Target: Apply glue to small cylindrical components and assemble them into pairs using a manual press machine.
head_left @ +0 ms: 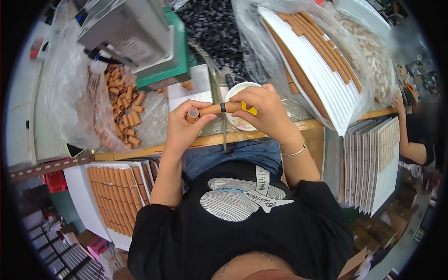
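My left hand (182,126) is closed around a brown tube (210,110), with a second short brown tube (192,115) tucked in it, open end up. A black ring (223,108) sits at the right end of the first tube. To the right of that ring, my right hand (265,108) pinches a brown cap-like piece (233,107) in line with the tube. Tube, ring and piece form one row between my hands. Under my right hand is a white bowl (242,86) with something yellow (249,108) in it.
Loose brown tubes (126,105) lie in a plastic bag at the left, beside a green and grey machine (163,60). Black pieces (214,28) heap at the back. White trays (317,70) with brown tubes stand at the right. Another person's arm (406,133) shows far right.
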`<state>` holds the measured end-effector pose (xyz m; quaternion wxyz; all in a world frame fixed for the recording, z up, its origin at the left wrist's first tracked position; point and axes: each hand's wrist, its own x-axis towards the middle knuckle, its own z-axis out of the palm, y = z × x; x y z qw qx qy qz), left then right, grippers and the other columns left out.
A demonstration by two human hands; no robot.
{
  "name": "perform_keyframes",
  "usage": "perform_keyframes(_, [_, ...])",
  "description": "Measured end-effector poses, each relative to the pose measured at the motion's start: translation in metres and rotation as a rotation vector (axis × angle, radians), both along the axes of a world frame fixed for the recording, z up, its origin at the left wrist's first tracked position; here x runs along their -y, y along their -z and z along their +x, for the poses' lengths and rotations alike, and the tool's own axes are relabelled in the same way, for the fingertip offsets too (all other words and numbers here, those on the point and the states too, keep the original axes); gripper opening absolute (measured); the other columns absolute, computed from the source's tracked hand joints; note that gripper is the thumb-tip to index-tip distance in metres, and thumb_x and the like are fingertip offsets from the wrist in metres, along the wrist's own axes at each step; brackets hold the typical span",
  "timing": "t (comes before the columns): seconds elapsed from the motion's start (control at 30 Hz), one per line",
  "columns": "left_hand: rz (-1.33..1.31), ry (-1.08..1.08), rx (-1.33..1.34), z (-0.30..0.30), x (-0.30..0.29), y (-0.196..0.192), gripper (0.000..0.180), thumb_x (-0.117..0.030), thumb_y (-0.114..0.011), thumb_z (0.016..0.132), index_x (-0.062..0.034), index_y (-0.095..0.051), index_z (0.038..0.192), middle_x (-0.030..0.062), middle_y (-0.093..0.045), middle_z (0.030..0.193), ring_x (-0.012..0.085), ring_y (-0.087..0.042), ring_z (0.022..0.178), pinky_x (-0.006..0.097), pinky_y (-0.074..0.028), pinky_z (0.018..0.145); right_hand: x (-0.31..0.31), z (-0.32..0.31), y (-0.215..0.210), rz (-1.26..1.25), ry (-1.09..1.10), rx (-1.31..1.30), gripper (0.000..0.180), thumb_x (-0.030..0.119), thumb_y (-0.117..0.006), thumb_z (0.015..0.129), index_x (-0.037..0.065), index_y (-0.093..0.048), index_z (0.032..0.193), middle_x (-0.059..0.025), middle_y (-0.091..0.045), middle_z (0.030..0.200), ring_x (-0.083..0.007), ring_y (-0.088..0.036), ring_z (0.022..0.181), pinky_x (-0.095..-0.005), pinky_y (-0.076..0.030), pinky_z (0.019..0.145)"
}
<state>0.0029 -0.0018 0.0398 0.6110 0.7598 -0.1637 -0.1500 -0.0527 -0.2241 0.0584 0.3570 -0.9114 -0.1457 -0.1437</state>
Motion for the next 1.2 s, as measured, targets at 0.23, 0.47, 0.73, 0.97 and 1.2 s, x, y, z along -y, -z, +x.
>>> perform_keyframes(0.23, [0.006,-0.087,0.034,-0.001,-0.019,0.015,0.024,-0.006,-0.079,0.074,-0.0023,-0.068,0.094,0.0015,-0.068,0.085,0.0047,-0.059,0.075,0.02,-0.047,0.066,-0.033,0.009,0.005,-0.127,-0.028,0.068,0.033,0.014,-0.077,0.068,0.009,-0.067,0.099,-0.0015,-0.057,0.084,-0.0185,-0.056,0.078,-0.0364,-0.035,0.071])
perform_keyframes(0.47, [0.021,0.08,0.032,0.007,-0.022,0.023,0.031,-0.01,-0.083,0.07,-0.0036,-0.066,0.095,0.0007,-0.065,0.079,0.0048,-0.056,0.069,0.022,-0.047,0.064,-0.043,0.01,0.016,-0.076,-0.092,0.048,0.035,0.011,-0.075,0.068,0.007,-0.066,0.101,-0.0031,-0.058,0.086,-0.02,-0.055,0.08,-0.0354,-0.033,0.076])
perform_keyframes(0.73, [0.176,-0.461,0.421,0.048,-0.025,0.046,0.047,-0.007,-0.082,0.069,-0.0011,-0.056,0.107,0.0037,-0.061,0.091,0.0127,-0.058,0.077,0.025,-0.047,0.071,-0.062,0.051,0.032,0.146,0.061,-0.15,0.021,0.014,-0.072,0.071,0.009,-0.062,0.089,-0.008,-0.062,0.083,-0.0273,-0.059,0.081,-0.0389,-0.038,0.073])
perform_keyframes(0.97, [-0.101,-0.345,0.186,0.07,-0.059,0.046,0.032,-0.008,-0.071,0.081,0.0,-0.053,0.107,0.0124,-0.063,0.104,0.018,-0.061,0.095,0.029,-0.05,0.077,-0.097,0.117,0.058,0.041,0.13,-0.045,0.023,0.022,-0.074,0.069,0.011,-0.062,0.085,-0.0061,-0.063,0.091,-0.0293,-0.056,0.092,-0.0447,-0.038,0.074])
perform_keyframes(1.2, [-0.428,0.095,-0.342,0.004,-0.072,0.036,0.033,-0.017,-0.063,0.088,-0.0005,-0.053,0.116,0.0118,-0.065,0.101,0.016,-0.064,0.087,0.024,-0.052,0.063,-0.066,0.049,0.021,0.112,0.029,-0.097,0.056,0.025,-0.08,0.069,0.004,-0.058,0.117,-0.0112,-0.06,0.097,-0.0229,-0.057,0.085,-0.0327,-0.046,0.074])
